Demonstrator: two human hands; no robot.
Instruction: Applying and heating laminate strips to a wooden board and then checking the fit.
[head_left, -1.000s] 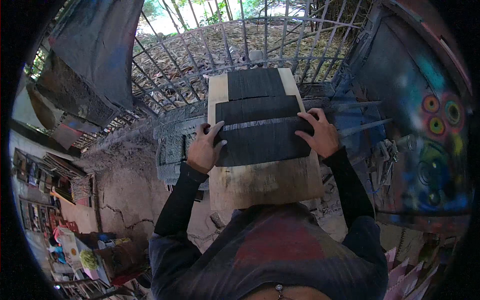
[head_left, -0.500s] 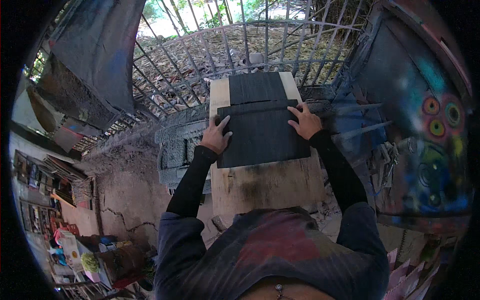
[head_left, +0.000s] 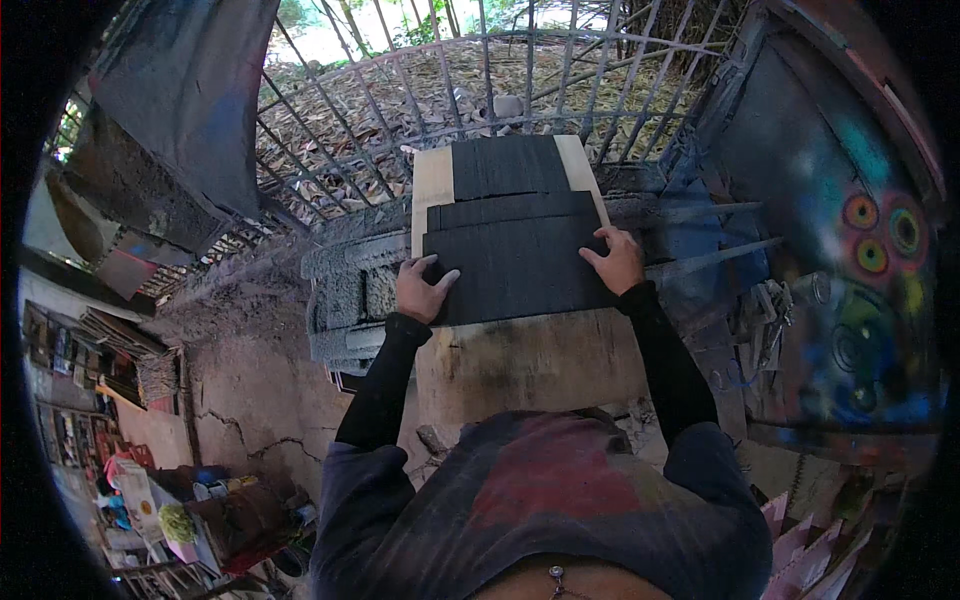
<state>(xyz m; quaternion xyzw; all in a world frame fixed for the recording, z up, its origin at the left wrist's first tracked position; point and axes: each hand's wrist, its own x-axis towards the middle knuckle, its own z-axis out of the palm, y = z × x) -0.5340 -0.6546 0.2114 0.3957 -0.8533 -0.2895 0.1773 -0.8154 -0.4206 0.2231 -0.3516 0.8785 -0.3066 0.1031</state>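
Observation:
A flat black panel (head_left: pixel 515 272) lies across a pale wooden board in front of me. Behind its far edge shows a strip of another black piece (head_left: pixel 520 207), and farther back a black area (head_left: pixel 508 165) has bare wood on both sides. My left hand (head_left: pixel 425 289) holds the panel's left edge, thumb over the top and fingers curled at the side. At the opposite edge my right hand (head_left: pixel 617 260) grips likewise, its thumb pointing inward. Fingertips under the edges are hidden. The near part of the wooden board (head_left: pixel 530 365) is bare and darkly stained.
Left of the board stands a rough, grey-crusted support (head_left: pixel 335 300). Metal bars (head_left: pixel 490 75) rise beyond it, with dry leaves behind. A paint-spattered panel (head_left: pixel 865 300) stands at right. Shelves (head_left: pixel 65 350) and a planter (head_left: pixel 175 525) are at far left.
Both hands have moved nearer me with the black panel, from lying more openly on it to gripping its sides. A black strip now shows past its far edge.

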